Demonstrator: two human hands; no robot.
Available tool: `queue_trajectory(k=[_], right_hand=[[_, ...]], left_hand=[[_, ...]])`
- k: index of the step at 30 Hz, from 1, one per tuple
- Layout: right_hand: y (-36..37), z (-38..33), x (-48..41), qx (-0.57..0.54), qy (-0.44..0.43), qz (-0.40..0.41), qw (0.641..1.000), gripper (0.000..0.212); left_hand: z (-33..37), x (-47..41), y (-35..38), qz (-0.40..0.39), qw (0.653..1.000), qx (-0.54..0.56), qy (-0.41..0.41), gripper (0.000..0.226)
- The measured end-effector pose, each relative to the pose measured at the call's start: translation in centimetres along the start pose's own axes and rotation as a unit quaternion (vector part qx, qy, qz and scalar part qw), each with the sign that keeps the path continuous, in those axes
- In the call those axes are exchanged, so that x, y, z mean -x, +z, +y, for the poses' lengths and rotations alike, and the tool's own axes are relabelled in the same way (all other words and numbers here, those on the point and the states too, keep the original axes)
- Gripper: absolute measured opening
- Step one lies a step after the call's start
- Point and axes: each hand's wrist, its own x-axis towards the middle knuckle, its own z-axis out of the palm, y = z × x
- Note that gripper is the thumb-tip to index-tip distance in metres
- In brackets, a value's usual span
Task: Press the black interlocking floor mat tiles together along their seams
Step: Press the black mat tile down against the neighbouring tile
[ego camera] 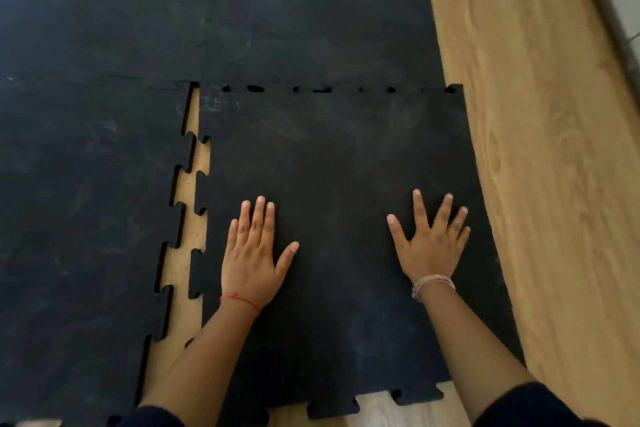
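A loose black mat tile (332, 156) lies in the middle of the view. My left hand (251, 253) rests flat on its left part, fingers together. My right hand (429, 239) lies flat on its right part, fingers spread. Its far edge meets the back tiles (311, 21) along a seam (329, 89) with small dark holes still showing. Its toothed left edge stands apart from the left tile (86, 201), and a strip of wood floor (188, 253) shows in that gap, wider toward me.
Bare wood floor (540, 184) runs along the right of the mats up to a dark baseboard (609, 28). More black tiles cover the far left. The near toothed edge (332, 407) of the loose tile ends on wood floor.
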Motion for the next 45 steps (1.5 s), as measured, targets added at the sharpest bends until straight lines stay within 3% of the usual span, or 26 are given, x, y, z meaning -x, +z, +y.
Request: queue_trajectory(k=[9, 20, 34, 40, 43, 45], right_hand=[[-0.2, 3.6, -2.4, -0.075, 0.161, 0.024, 0.984, 0.094], [0.8, 2.9, -0.5, -0.124, 0.129, 0.082, 0.981, 0.099], [0.9, 4.8, 0.0, -0.177, 0.137, 0.073, 0.972, 0.102], [-1.1, 1.9, -0.1, -0.106, 0.066, 0.019, 0.992, 0.094], [-2.0, -5.8, -0.8, -0.166, -0.13, 0.03, 0.977, 0.089], [-2.1, -12.1, -1.6, -0.143, -0.277, -0.003, 0.95, 0.085]], left_hand=[[-0.2, 0.0, 0.0, 0.001, 1.0, -0.001, 0.008, 0.076], [-2.3, -0.1, -1.1, -0.001, 1.0, -0.014, 0.01, 0.073], [-3.9, -1.1, -1.6, -0.026, 0.997, -0.044, 0.064, 0.072], [-3.8, -1.2, -1.6, -0.013, 0.998, -0.032, 0.046, 0.072], [-3.9, -1.0, -1.4, 0.042, 0.995, 0.003, -0.085, 0.078], [-4.4, -0.9, -1.4, 0.058, 0.987, 0.014, -0.151, 0.083]])
